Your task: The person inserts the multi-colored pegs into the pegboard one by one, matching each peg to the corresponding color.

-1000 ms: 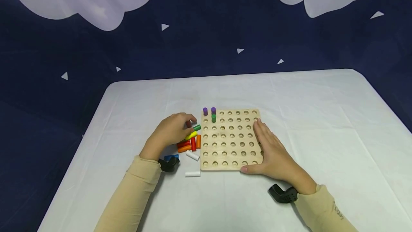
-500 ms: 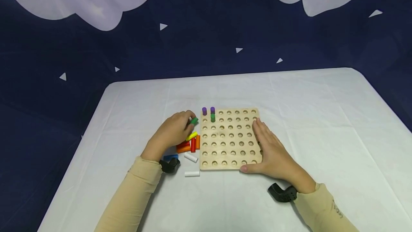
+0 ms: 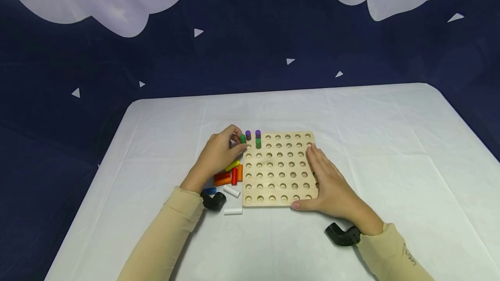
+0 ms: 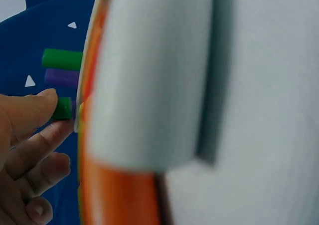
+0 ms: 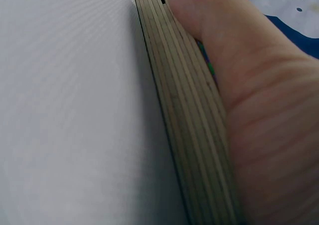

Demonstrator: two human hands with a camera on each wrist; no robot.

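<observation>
My left hand pinches a green peg between thumb and fingers, upright at the far left corner of the wooden pegboard. In the left wrist view the same green peg shows between thumb and fingertip. Two purple pegs stand in the board's far row, and another green peg stands in the row nearer me. My right hand rests along the board's right edge, fingers extended, thumb at the near edge. Close up, the right wrist view has the thumb over the board's layered side.
Left of the board lie loose pegs: a yellow peg, red pegs, orange pegs, white pegs and a blue peg. A white cloth covers the table, with a dark blue backdrop behind.
My left hand picked up the green peg from beside the board, turned it upright and carried it away from me and right to the far left corner. The right hand stayed on the board.
</observation>
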